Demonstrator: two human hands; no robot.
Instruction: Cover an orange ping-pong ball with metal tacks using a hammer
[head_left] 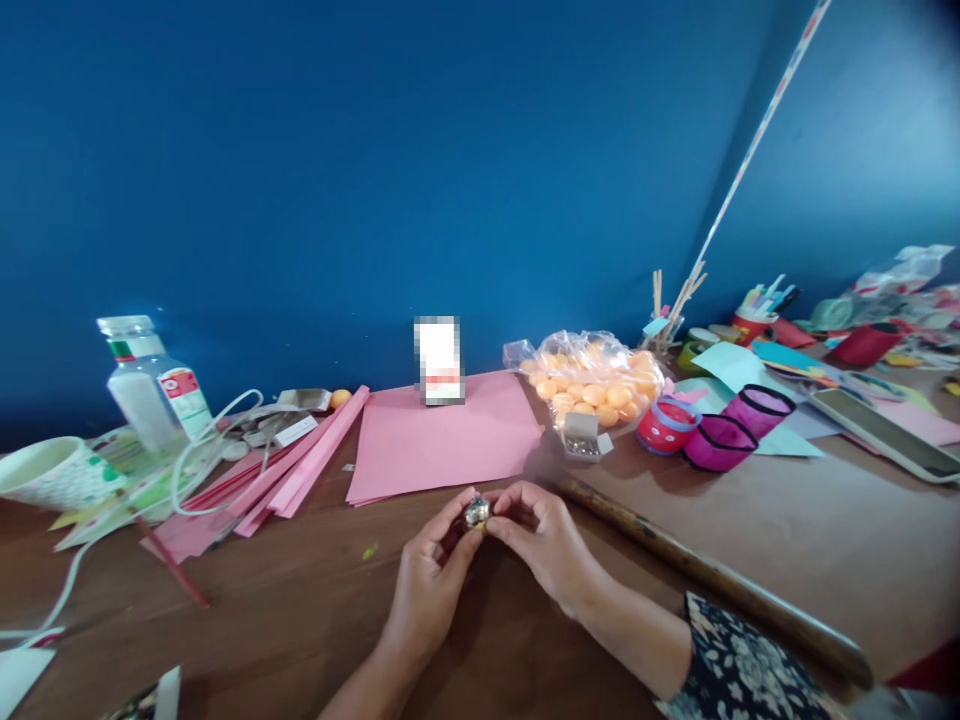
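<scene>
Between my two hands, above the brown table (300,600), is a small shiny silvery object (477,512) with a bit of yellow beneath it. My left hand (435,570) has its thumb and fingers closed on the object's left side. From the right, my right hand (544,545) is closed with fingertips at the same object. Its finer shape is too small to tell. Just beyond the hands lie flat pink sheets (450,440), with a small white upright item (439,355) at their back edge, its face blurred out.
A long dark rod (705,570) runs diagonally right of my hands. Behind it are a bag of orange balls (592,385), a small open box (583,438) and purple rings (720,442). Folded pink strips (315,460), a bottle (142,380) and a paper cup (60,475) are at left.
</scene>
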